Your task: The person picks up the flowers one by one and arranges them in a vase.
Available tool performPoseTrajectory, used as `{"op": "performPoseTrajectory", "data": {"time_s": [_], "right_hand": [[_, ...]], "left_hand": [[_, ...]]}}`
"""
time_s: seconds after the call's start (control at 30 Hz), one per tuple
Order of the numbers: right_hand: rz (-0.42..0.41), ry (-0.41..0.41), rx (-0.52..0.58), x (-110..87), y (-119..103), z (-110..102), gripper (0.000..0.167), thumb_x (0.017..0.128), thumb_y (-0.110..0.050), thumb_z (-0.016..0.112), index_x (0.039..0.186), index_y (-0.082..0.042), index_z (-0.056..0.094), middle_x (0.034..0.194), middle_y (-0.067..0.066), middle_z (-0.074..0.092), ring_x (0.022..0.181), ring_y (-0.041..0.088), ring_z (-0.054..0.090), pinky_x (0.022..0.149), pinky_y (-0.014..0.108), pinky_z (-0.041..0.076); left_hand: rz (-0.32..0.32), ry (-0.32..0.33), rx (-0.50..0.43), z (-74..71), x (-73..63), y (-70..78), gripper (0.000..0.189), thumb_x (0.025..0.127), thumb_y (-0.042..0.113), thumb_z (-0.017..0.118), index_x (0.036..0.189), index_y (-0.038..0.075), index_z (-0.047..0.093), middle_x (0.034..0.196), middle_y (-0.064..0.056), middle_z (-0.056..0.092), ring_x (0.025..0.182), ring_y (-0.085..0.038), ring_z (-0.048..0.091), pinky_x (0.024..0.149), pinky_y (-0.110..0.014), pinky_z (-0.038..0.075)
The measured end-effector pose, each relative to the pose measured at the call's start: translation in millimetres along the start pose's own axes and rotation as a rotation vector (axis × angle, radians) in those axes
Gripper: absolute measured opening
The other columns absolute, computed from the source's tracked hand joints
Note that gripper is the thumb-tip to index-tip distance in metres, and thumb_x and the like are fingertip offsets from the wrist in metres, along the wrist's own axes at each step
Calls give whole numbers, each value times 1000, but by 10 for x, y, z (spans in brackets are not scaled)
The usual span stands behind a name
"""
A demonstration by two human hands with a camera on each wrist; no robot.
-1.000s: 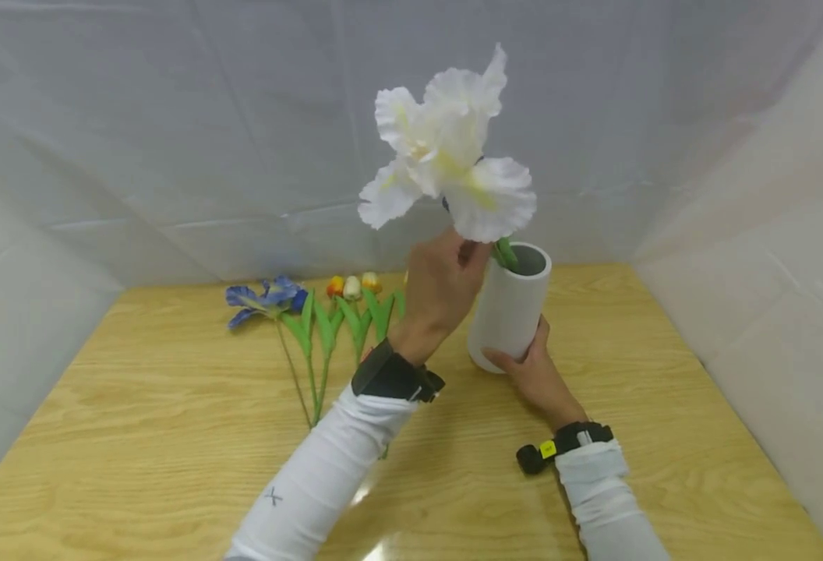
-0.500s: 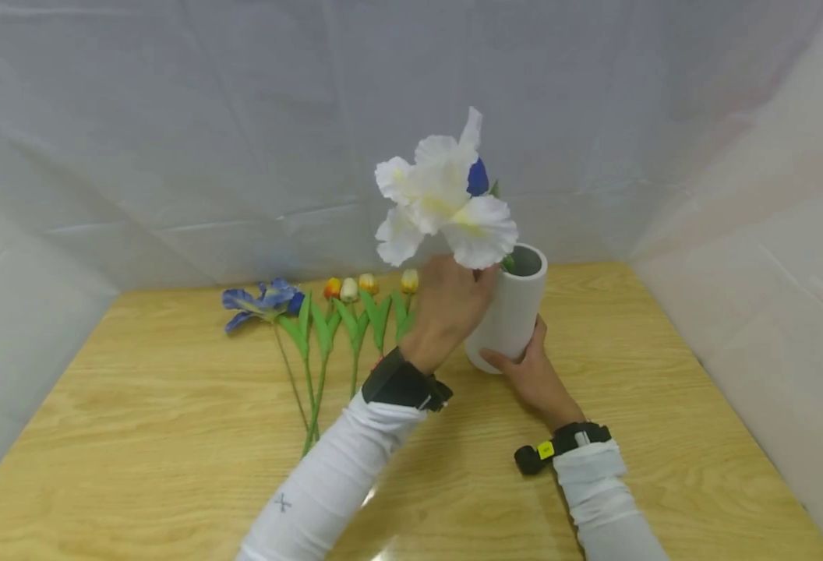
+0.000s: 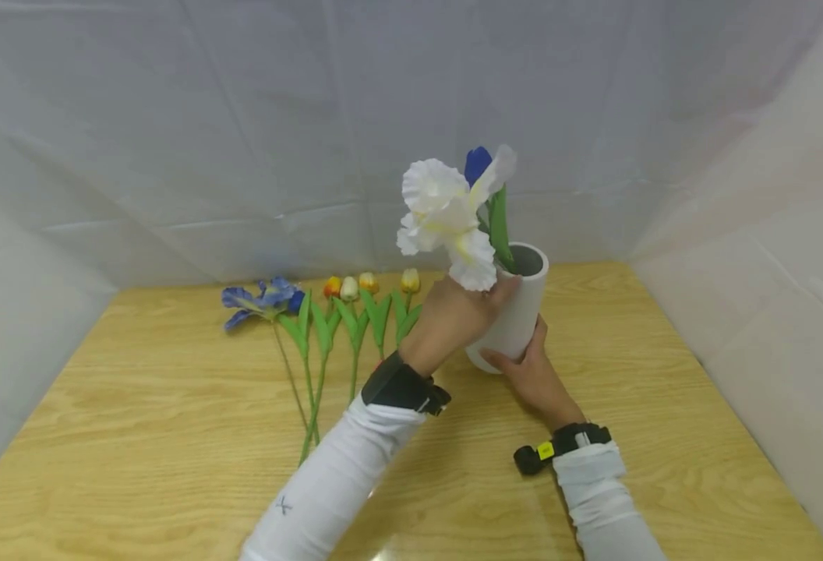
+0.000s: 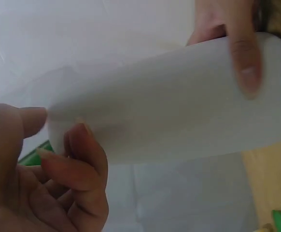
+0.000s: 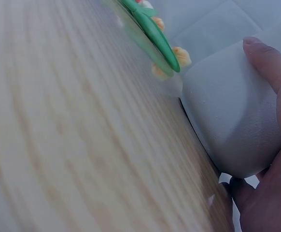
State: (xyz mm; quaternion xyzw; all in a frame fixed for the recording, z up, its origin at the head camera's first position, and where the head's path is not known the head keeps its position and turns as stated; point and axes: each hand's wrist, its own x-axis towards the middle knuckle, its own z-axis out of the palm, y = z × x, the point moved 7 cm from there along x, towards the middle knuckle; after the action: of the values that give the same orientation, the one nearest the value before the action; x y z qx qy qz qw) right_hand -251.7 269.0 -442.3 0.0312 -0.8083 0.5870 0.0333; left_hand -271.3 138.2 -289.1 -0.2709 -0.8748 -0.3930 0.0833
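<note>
A white vase [image 3: 511, 312] leans slightly on the wooden table, and my right hand [image 3: 539, 382] grips its lower part with the thumb across the front. In the right wrist view the vase's base [image 5: 227, 125] sits close over the tabletop. A white iris [image 3: 446, 218] and a blue tulip [image 3: 478, 164] with a green leaf [image 3: 499, 226] rise at the vase's mouth; the iris stem is hidden. My left hand [image 3: 457, 319] is at the near side of the rim, under the iris bloom. In the left wrist view its fingers [image 4: 82, 169] are loosely bent, thumb apart, with nothing between them.
Left of the vase lie a blue iris [image 3: 260, 302] and several tulips, among them an orange one [image 3: 333, 287] and a yellow-white one [image 3: 410, 281], stems toward the front. Pale sheeting [image 3: 243, 140] closes off the back and sides of the wooden table [image 3: 173, 436].
The white iris has come down toward the vase and turned, so the blue tulip and leaf behind it now show. My left hand has lowered to the rim; the right hand keeps its hold.
</note>
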Motion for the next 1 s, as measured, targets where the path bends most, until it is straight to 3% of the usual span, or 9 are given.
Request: {"op": "performPoseTrajectory", "data": {"time_s": [0.17,0.27,0.47,0.7,0.83,1.0], "right_hand": [[-28,9,-2,58,157,-12,103,87,-32,71,148,-23,-12,149,17,16,134,34,26,109,52,21],[-50,12,-5,61,163,-14,103,87,-34,71,148,-24,-11,148,16,17,134,33,27,108,53,22],[-23,32,-34,55,173,-20,104,85,-38,72,148,-23,-10,145,19,22,132,35,29,107,55,22],[35,33,-63,38,202,-15,108,83,-43,72,148,-24,-12,145,22,22,132,37,28,108,55,21],[47,30,-52,17,173,-9,108,83,-44,72,148,-25,-12,145,21,22,133,37,28,108,55,21],[43,25,-46,12,156,-11,108,83,-44,72,148,-24,-12,145,21,20,133,37,27,108,55,21]], "left_hand": [[-62,-99,36,105,-144,-241,42,93,54,50,86,13,58,73,1,60,61,-13,57,49,-28,45],[-80,-137,50,122,-238,-364,43,92,55,51,85,13,56,73,2,60,57,-13,55,48,-28,43],[-127,-171,89,103,-347,-635,31,93,39,58,86,9,59,73,-1,60,57,-14,55,50,-28,44],[-275,-171,160,-15,-438,-1123,20,91,24,61,94,5,62,84,-6,64,68,-19,57,59,-32,48],[-370,-182,132,-58,-521,-1366,18,88,17,62,97,2,60,85,-8,62,71,-21,57,62,-34,48],[-417,-214,165,-77,-602,-1520,15,87,15,63,92,2,62,79,-7,61,69,-21,57,61,-34,48]]}}
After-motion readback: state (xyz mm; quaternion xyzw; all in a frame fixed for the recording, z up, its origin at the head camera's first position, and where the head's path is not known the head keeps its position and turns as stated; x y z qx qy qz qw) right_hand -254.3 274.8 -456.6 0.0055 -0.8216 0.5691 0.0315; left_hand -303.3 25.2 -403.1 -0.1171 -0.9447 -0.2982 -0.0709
